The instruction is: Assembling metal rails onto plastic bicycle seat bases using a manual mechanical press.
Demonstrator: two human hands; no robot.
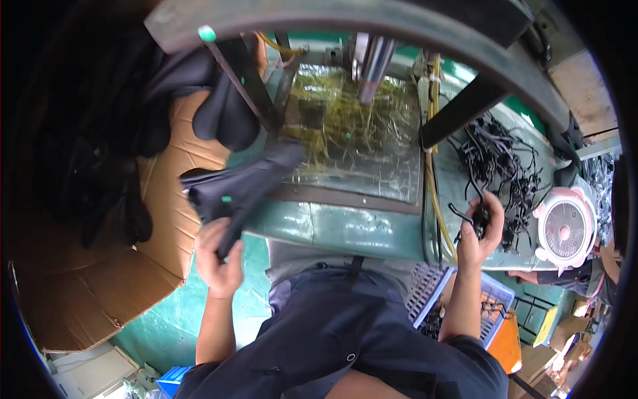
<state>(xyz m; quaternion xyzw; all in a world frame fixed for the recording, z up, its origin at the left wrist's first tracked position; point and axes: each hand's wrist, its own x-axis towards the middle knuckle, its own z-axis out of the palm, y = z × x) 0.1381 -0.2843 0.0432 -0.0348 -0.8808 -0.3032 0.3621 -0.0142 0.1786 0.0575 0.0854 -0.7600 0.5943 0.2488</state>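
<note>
My left hand [221, 263] is closed on a black saddle-shaped piece [242, 179], somewhat blurred, with a wide flared end at the left and a narrow end pointing toward the metal work plate [392, 183]. The narrow end reaches over the plate's left edge. On the right, my right hand [480, 239] has its fingers curled round a black strap [458, 211], whose loose end sticks out to the left; the rest is partly hidden by the fingers. Just beyond that hand lies a tangled heap of black straps [505, 166] on the green table.
A dark metal frame [372, 14] arches over the plate, with a steel rod [377, 63] above it. A cardboard box [93, 302] with black saddle-shaped pieces [226, 116] stands left. A pink-and-white fan [565, 228] and purple crate [428, 292] are at right. Another person's arm shows at far right.
</note>
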